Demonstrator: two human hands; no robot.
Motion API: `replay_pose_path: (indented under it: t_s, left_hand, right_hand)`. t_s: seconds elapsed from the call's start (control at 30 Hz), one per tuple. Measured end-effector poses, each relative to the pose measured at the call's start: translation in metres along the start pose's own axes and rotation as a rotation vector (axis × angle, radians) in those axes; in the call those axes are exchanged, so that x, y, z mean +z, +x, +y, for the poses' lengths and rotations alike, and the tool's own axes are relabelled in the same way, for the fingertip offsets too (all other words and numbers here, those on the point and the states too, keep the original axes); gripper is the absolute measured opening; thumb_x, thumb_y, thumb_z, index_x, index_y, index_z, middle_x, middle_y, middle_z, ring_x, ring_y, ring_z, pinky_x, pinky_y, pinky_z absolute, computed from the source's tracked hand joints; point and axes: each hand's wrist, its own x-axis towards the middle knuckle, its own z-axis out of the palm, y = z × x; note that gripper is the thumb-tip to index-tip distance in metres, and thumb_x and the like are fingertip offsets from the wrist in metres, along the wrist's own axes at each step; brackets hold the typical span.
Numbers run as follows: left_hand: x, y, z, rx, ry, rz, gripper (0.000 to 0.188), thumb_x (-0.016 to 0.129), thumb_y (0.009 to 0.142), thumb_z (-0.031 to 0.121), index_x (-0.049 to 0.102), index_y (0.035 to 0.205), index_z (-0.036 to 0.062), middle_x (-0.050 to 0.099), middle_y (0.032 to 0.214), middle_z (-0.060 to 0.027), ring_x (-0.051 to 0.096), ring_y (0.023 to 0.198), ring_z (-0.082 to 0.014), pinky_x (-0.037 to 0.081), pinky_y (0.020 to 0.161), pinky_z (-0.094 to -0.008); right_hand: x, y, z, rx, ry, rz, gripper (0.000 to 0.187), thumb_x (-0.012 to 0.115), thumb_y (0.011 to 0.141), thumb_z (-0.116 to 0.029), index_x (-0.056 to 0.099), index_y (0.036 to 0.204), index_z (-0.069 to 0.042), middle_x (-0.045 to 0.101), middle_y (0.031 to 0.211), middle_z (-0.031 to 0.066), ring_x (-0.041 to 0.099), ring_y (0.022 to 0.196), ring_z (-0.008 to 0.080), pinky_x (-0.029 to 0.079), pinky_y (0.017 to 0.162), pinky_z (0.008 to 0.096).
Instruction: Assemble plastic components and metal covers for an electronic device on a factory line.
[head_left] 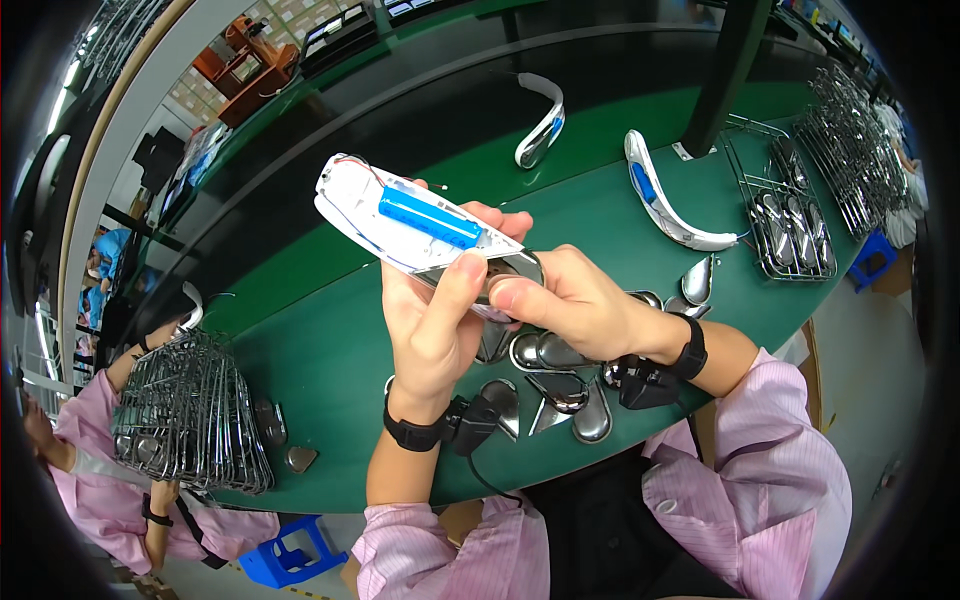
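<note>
White casing [402, 242] slanted down rightward mid-frame, both the left hand [430, 325] and right hand [583, 308] gripping its shiny lower end.

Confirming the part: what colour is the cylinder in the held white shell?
The cylinder is bright blue; best seen in the head view.

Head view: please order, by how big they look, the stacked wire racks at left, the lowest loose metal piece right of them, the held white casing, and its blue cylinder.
1. Wire racks and white casing: unsure; racks look bulkier, casing longer but nearer the camera.
2. Blue cylinder.
3. Loose metal piece.
</note>
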Motion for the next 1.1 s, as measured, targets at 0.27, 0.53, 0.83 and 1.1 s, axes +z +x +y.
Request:
replay_pose_path:
  t_s: [0.27, 0.53, 0.83, 1.1]
  left_hand:
    - [-0.004, 0.001, 0.002, -0.055, 0.014, 0.005, 0.068, 0.065, 0.094, 0.013, 0.027, 0.149, -0.0013, 0.062, 0.123, -0.0196, 0.064, 0.117, -0.0403, 0.052, 0.102, -0.053]
    - [-0.003, 0.0, 0.007, -0.117, -0.108, 0.026, 0.044, 0.061, 0.096, 0.01, 0.042, 0.133, -0.0041, 0.06, 0.124, -0.0215, 0.063, 0.117, -0.0406, 0.053, 0.099, -0.0514]
    - [0.002, -0.003, 0.009, -0.071, 0.008, 0.01, 0.058, 0.062, 0.095, 0.011, 0.032, 0.143, -0.0023, 0.061, 0.124, -0.0222, 0.063, 0.118, -0.0424, 0.052, 0.101, -0.0527]
    - [-0.011, -0.007, -0.002, 0.049, 0.234, -0.087, 0.068, 0.048, 0.1, 0.059, 0.036, 0.134, 0.0015, 0.061, 0.113, -0.0169, 0.068, 0.091, -0.0251, 0.06, 0.076, -0.0372]
  right_hand:
    - [-0.001, 0.001, -0.008, 0.089, -0.044, 0.002, 0.066, 0.04, 0.105, -0.056, 0.067, 0.084, 0.0, 0.057, 0.065, 0.0041, 0.052, 0.063, 0.0105, 0.041, 0.058, 0.0286]
    - [-0.014, -0.003, -0.023, 0.238, 0.059, -0.133, 0.079, 0.027, 0.105, -0.064, 0.066, 0.082, 0.001, 0.052, 0.061, 0.0015, 0.049, 0.059, 0.0107, 0.04, 0.058, 0.0279]
    - [-0.002, 0.001, -0.009, 0.134, 0.156, -0.099, 0.041, 0.063, 0.1, -0.037, 0.066, 0.079, -0.003, 0.054, 0.065, -0.004, 0.046, 0.06, 0.0037, 0.036, 0.054, 0.0249]
    - [-0.032, 0.002, -0.026, 0.002, -0.28, 0.099, 0.037, 0.079, 0.088, -0.036, 0.065, 0.077, -0.004, 0.054, 0.064, -0.0041, 0.047, 0.058, 0.0039, 0.036, 0.051, 0.0248]
